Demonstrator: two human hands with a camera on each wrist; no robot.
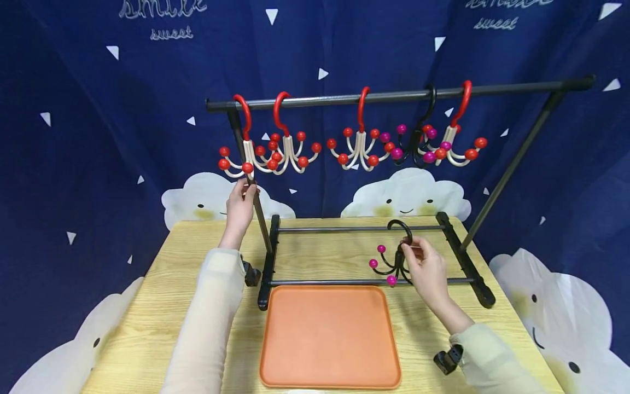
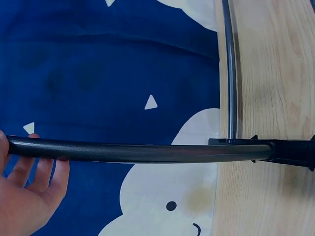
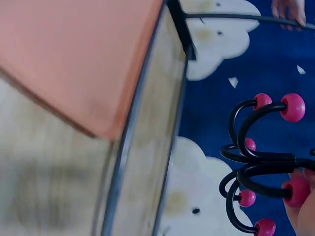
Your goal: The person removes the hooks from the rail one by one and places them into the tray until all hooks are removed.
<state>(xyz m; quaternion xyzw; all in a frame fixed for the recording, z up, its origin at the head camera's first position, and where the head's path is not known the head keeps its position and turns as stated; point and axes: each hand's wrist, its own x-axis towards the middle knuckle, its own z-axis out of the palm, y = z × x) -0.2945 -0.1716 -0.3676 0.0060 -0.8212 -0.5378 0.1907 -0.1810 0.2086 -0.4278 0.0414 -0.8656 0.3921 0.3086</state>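
My right hand pinches a black multi-arm hook hanger with pink ball tips, just below its curved top. The hanger is upright above the rack's lower bars; its pink balls show large in the right wrist view. My left hand grips the rack's left post between thumb and fingers, below the leftmost hanger. From the rack's top bar hang several cream hangers with red hooks and red balls, such as one near the middle. Among them hangs another black hanger with pink balls.
An orange tray lies on the wooden table in front of the rack. The rack's black feet stand on the table. A dark blue curtain with white clouds and triangles is behind.
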